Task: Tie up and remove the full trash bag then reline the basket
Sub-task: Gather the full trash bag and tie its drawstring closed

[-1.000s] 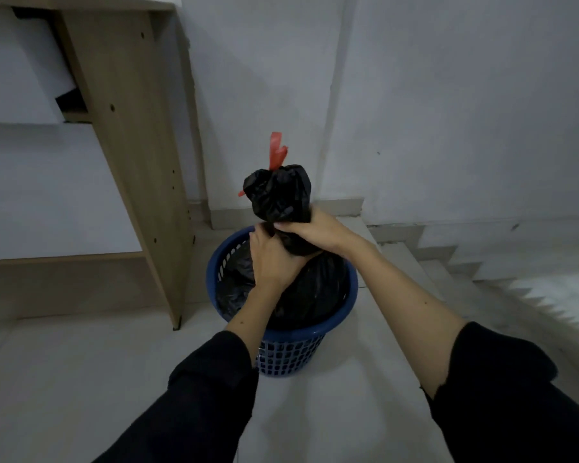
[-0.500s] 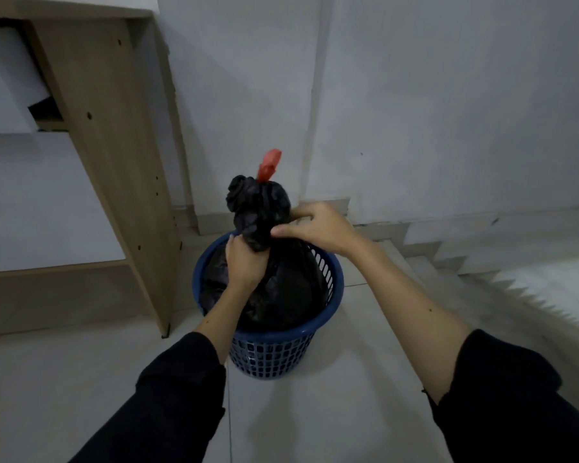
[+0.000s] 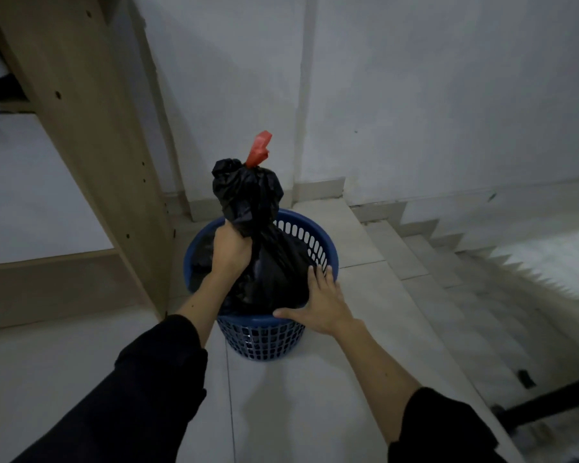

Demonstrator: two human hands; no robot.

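Here the black trash bag [image 3: 264, 262] stands upright in the blue plastic basket [image 3: 328, 262], its long axis vertical, gathered neck pointing up.

The left hand [image 3: 229, 252] grips the neck in a closed fist, below a crumpled top with a red tie strip [image 3: 258, 149] sticking out. The right hand [image 3: 321, 302], fingers spread flat, presses on the basket rim and the bag's side. The basket sits on pale floor tiles [image 3: 298, 396] beside a wooden panel [image 3: 91, 128].
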